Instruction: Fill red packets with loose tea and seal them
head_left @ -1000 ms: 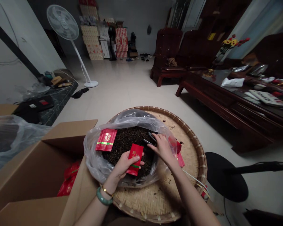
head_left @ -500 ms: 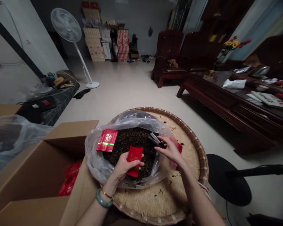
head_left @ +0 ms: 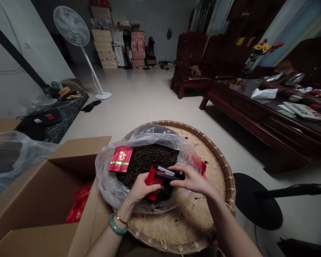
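My left hand (head_left: pixel 143 187) pinches a small red packet (head_left: pixel 151 178) upright over the tea, thumb across its front. In my right hand (head_left: pixel 189 178) is a black and silver stapler (head_left: pixel 167 172), its jaws pointing left. The jaws lie at the packet's upper right part; whether they grip its edge I cannot tell. Underneath, dark loose tea leaves (head_left: pixel 141 157) fill a clear plastic bag (head_left: pixel 107 192). Another red packet (head_left: pixel 120 159) with a green stripe rests on the left side of the tea.
The bag sits on a round woven bamboo tray (head_left: pixel 173 233) with scattered leaves. More red packets (head_left: pixel 80 201) lie inside a cardboard box (head_left: pixel 40 192) at left. A black round stand base (head_left: pixel 259 203) is on the floor at right; a white fan (head_left: pixel 72 26) stands farther off.
My right hand has brought the stapler left and slightly down, to the red packet in my left hand. The left hand stays nearly in place, with the packet slightly tilted.
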Demonstrator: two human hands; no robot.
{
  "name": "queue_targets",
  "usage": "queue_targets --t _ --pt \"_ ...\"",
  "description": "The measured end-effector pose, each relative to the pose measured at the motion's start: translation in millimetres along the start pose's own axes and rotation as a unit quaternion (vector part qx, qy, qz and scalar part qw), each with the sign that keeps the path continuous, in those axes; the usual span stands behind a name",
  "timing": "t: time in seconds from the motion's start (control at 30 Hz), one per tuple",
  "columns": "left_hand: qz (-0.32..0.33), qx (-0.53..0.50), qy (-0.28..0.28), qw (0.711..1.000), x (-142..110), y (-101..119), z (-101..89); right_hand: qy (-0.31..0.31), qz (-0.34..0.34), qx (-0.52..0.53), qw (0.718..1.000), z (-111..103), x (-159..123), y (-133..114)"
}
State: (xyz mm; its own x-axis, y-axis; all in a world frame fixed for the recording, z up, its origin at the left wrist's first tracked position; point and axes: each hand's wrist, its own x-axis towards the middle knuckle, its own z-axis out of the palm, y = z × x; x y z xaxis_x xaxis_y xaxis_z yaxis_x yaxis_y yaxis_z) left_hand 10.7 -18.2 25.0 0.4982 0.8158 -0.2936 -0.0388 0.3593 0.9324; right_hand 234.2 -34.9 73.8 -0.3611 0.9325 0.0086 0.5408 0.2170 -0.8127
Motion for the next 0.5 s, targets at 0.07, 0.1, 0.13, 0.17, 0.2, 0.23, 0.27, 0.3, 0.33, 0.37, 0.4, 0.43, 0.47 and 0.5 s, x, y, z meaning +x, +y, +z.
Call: queue_targets --t 0.07,0.1,0.13,0.17,0.2,0.23,0.27,0.3,0.33,0.37,0.4,0.43,0.47,0.5 --pt "-0.005 0.003 -0.007 1.000 -1 0 0.6 -0.002 0.002 0.000 1.000 0 1 -2" --pt "-0.006 0.006 -0.009 1.000 -1 0 1.2 -0.001 0.003 0.000 1.000 0 0 -3" --pt "-0.007 0.008 -0.011 1.000 -1 1 1.8 0.000 0.004 0.001 1.000 0 0 -4" --pt "-0.008 0.011 -0.012 1.000 -1 1 2.3 0.002 0.005 0.001 1.000 0 0 -6" --pt "-0.009 0.015 -0.013 1.000 -1 2 2.7 0.005 0.006 0.001 1.000 0 0 -7" --pt "-0.008 0.020 -0.013 1.000 -2 2 3.0 0.009 0.007 0.000 1.000 0 -1 -8" --pt "-0.007 0.027 -0.011 1.000 -1 2 3.1 0.014 0.008 -0.001 1.000 0 -1 -9" --pt "-0.005 0.034 -0.008 0.999 -1 3 3.0 0.018 0.009 -0.003 1.000 1 -2 -9" --pt "-0.002 0.039 -0.003 0.999 -1 2 3.0 0.023 0.010 -0.006 1.000 1 -2 -10" --pt "0.001 0.044 0.002 0.999 -1 2 2.9 0.027 0.010 -0.010 1.000 2 -2 -11" --pt "0.002 0.045 0.007 0.999 0 2 2.9 0.032 0.011 -0.014 0.999 3 -2 -11" --pt "0.003 0.044 0.012 0.999 0 2 2.9 0.036 0.012 -0.018 0.999 4 -2 -11" --pt "0.003 0.041 0.017 0.999 0 1 3.0 0.041 0.015 -0.020 0.999 5 -2 -11" --pt "0.002 0.039 0.021 0.999 1 1 3.1 0.044 0.019 -0.018 0.999 6 -2 -10"
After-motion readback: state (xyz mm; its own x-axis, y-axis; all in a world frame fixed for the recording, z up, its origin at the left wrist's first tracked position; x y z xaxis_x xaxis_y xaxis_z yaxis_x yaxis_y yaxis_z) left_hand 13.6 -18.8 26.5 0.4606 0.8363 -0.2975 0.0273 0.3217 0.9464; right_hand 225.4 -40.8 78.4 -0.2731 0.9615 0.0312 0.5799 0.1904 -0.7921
